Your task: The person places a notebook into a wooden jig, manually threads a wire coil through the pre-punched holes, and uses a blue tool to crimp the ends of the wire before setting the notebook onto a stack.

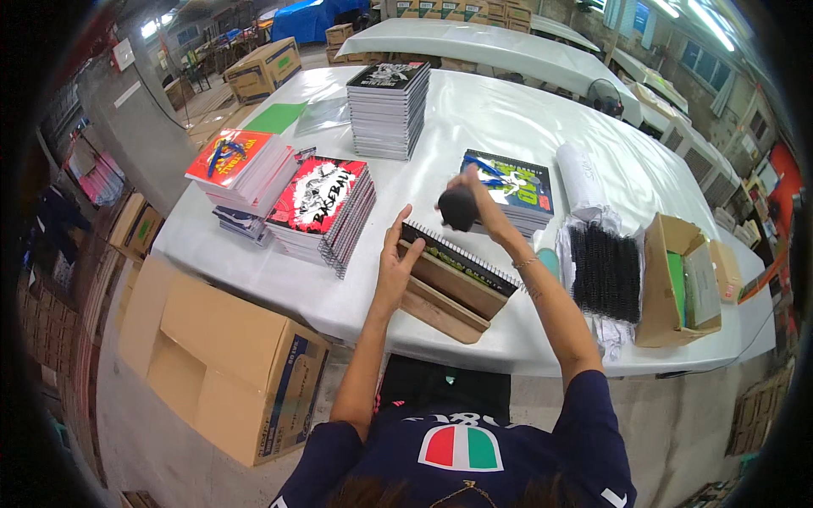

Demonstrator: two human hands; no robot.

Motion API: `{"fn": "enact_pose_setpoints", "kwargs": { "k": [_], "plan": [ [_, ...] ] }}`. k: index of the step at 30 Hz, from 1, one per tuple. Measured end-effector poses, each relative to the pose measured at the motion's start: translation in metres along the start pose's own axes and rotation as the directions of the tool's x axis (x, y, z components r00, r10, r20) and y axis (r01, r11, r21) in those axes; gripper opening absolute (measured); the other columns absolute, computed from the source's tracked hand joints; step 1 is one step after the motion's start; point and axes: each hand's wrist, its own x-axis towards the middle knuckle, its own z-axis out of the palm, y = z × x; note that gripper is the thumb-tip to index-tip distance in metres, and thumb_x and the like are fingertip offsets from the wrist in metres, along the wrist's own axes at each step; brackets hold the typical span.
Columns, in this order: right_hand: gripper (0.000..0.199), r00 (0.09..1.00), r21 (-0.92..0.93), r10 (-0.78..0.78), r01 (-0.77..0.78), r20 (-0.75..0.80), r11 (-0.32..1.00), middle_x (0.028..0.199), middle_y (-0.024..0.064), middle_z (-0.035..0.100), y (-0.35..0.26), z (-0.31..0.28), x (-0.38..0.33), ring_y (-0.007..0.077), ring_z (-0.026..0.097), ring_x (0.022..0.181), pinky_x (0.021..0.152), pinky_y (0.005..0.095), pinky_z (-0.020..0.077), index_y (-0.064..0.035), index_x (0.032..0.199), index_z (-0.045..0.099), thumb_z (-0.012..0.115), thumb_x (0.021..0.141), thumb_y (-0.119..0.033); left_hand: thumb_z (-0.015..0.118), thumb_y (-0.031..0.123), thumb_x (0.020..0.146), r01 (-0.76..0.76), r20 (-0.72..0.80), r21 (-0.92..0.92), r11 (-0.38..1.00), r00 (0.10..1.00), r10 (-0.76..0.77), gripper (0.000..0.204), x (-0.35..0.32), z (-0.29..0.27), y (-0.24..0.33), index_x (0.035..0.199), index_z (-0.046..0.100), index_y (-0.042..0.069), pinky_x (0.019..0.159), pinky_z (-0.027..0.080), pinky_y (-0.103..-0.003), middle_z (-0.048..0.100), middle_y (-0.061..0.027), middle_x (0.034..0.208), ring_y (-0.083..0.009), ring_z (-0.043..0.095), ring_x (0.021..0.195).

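Black coil-bound notebook, coils facing away, slanting far-left to near-right, left hand gripping it, right hand clutching part-hidden rounded black tool

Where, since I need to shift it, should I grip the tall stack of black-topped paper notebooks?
Probably low on the stack, two-handed, from its left and right: it stands upright in separate layers that could slide, and no other stack touches either side.
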Motion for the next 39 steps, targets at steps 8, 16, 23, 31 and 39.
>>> {"fn": "enact_pose_setpoints", "kwargs": {
  "k": [8,16,23,31,39],
  "plan": [
    [0.041,0.987,-0.86,-0.115,0.154,0.112,0.486,0.103,0.0213,0.064,0.025,0.007,-0.03,0.0406,0.062,0.097,0.084,0.0477,0.0477,-0.0086,0.113,0.059,0.037,0.1,-0.041,0.063,0.004,0.09,0.053,-0.046,-0.258,0.965,0.997,-0.067,0.043,0.0,0.002,-0.015,0.131,0.051,0.005,0.093,0.04,-0.026,0.055,-0.0041,0.108,-0.0125,0.052,0.101],
    [0.025,0.719,-0.764,-0.414,-0.25,-0.558,0.595,0.119,0.0179,0.058,0.077,-0.041,-0.192,0.0353,0.053,0.11,0.095,0.0426,0.0384,-0.0061,0.112,0.062,0.062,0.089,-0.014,0.064,0.0,0.09,0.025,-0.297,-0.177,0.984,0.952,-0.077,0.037,-0.042,0.036,-0.001,0.124,0.052,0.004,0.084,0.041,-0.024,0.052,-0.0018,0.1,-0.0098,0.049,0.092],
    [0.057,0.631,-0.75,-0.408,-0.589,-0.66,0.301,0.135,0.019,0.044,0.115,-0.021,-0.28,0.0367,0.04,0.123,0.104,0.0517,0.0279,-0.0068,0.137,0.046,0.065,0.087,-0.03,0.064,0.006,0.091,0.058,-0.063,-0.015,0.998,0.996,-0.058,0.026,-0.034,0.008,0.02,0.116,0.057,0.0,0.079,0.043,-0.025,0.057,-0.0022,0.097,-0.0096,0.051,0.086],
    [0.048,0.387,-0.349,-0.24,-0.242,-0.89,0.905,0.127,0.021,0.047,0.101,-0.015,-0.26,0.0314,0.046,0.118,0.102,0.0423,0.0341,-0.0017,0.136,0.045,0.057,0.094,-0.021,0.071,0.012,0.087,0.01,0.041,0.059,0.998,0.999,-0.013,0.019,-0.022,-0.01,0.02,0.102,0.068,0.0,0.078,0.047,-0.025,0.069,-0.0039,0.09,-0.0087,0.06,0.083],
    [0.053,0.643,-0.74,-0.646,0.178,-0.411,0.649,0.115,0.0152,0.057,-0.001,0.111,-0.195,0.0314,0.055,0.106,0.092,0.0393,0.0449,-0.0032,0.129,0.056,0.072,0.079,-0.006,0.069,0.004,0.085,0.017,0.019,0.017,1.0,1.0,-0.017,0.018,-0.026,-0.013,0.013,0.103,0.07,0.0,0.081,0.051,-0.024,0.072,-0.0054,0.097,-0.0108,0.065,0.088]
  ]
}}
